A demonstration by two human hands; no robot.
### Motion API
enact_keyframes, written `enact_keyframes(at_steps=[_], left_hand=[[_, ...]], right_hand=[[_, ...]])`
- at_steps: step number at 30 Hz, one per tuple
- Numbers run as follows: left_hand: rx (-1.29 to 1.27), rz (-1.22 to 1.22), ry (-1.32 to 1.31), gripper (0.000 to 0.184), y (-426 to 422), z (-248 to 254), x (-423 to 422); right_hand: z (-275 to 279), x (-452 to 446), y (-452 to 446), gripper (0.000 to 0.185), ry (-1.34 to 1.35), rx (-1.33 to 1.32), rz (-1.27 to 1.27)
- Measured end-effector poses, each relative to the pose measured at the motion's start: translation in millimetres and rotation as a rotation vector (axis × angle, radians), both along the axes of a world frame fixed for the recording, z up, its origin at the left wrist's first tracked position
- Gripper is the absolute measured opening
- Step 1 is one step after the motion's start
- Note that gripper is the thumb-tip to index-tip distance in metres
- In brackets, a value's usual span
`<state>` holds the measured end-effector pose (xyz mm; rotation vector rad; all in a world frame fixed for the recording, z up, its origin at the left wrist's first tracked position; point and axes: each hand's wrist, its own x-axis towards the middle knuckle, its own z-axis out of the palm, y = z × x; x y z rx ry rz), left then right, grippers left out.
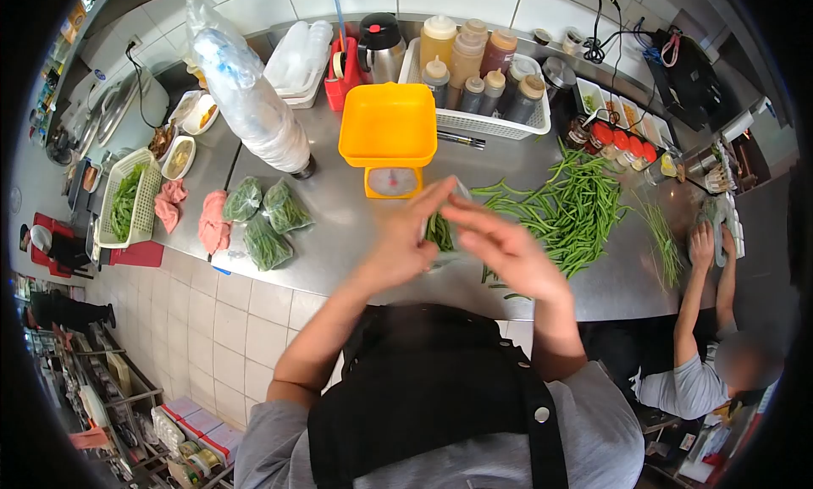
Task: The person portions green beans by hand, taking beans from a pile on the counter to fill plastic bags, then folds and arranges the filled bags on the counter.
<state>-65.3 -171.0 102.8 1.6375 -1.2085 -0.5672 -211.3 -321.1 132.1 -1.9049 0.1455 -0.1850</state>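
Just in front of the yellow scale (394,182), both my hands are around a clear plastic bag with green beans (439,232) in it. My left hand (405,239) is at the bag's left side, fingers bent and closed on it. My right hand (500,239) reaches over the bag's right side, its fingers stretched toward my left fingertips and slightly blurred; whether it grips the plastic is unclear. A large pile of loose green beans (580,209) lies to the right of my hands. Several filled bags of beans (268,242) rest on the steel counter to the left.
Behind the scale stands a white basket (500,132) of sauce bottles. A tall bag-wrapped stack (254,108) and pink cloths (214,222) are at the left, near a basket of greens (127,201). At the right, a co-worker's hands (701,245) hold a plastic bag.
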Motion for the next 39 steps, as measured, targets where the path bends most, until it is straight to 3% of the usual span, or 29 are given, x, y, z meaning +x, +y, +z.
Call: enact_keyframes(at_steps=[3, 6, 10, 12, 13, 15, 16, 22, 24, 25, 27, 28, 30, 32, 35, 37, 39], left_hand=[[0.077, -0.074, 0.413, 0.087, 17, 71, 21], [-0.086, -0.066, 0.345, 0.079, 23, 131, 48], [-0.272, -0.121, 0.294, 0.077, 16, 186, 73], [-0.309, -0.099, 0.076, 0.083, 3, 197, 85], [-0.306, -0.106, 0.072, 0.083, -5, 198, 95], [-0.254, -0.184, -0.347, 0.081, -20, 188, 115], [-0.216, -0.210, -0.484, 0.089, -25, 184, 116], [0.141, -0.272, -0.662, 0.086, -45, 129, 123], [0.135, -0.297, -0.644, 0.083, -46, 122, 120], [0.127, -0.315, -0.622, 0.080, -46, 122, 114], [0.207, -0.287, -0.600, 0.073, -44, 128, 105], [0.226, -0.262, -0.634, 0.069, -42, 128, 102], [0.247, -0.226, -0.667, 0.065, -38, 125, 102], [0.077, -0.174, -0.784, 0.051, -35, 117, 104], [0.180, -0.125, -0.710, 0.045, -28, 123, 101], [0.151, -0.112, -0.732, 0.043, -23, 122, 101], [0.118, -0.097, -0.754, 0.042, -21, 119, 103]], right_hand=[[32, -15, -17, 0.031, -0.132, 0.232, -0.151], [28, -24, -37, 0.027, -0.225, 0.276, -0.387], [-9, -19, -46, 0.026, -0.112, 0.225, -0.444], [-31, -18, -47, 0.026, -0.092, 0.225, -0.417], [-40, -18, -46, 0.026, -0.062, 0.223, -0.384], [-52, -19, -45, 0.026, -0.042, 0.227, -0.383], [-57, -19, -45, 0.026, -0.018, 0.226, -0.377], [-76, -23, -45, 0.024, 0.037, 0.097, -0.411], [-90, -24, -49, 0.039, 0.273, -0.236, -0.314], [-104, -24, -47, 0.039, 0.272, -0.234, -0.317], [-140, -25, -40, 0.059, 0.321, -0.731, -0.401], [-149, -23, -36, 0.073, 0.434, -0.800, -0.389], [-164, -17, -25, 0.070, 0.475, -0.856, -0.437], [-176, -13, -22, 0.068, 0.516, -0.911, -0.484], [-196, -9, -26, 0.056, 0.514, -0.913, -0.498], [-205, -7, -29, 0.031, 0.481, -0.970, -0.523], [-205, -9, -35, 0.027, 0.461, -0.966, -0.526]])
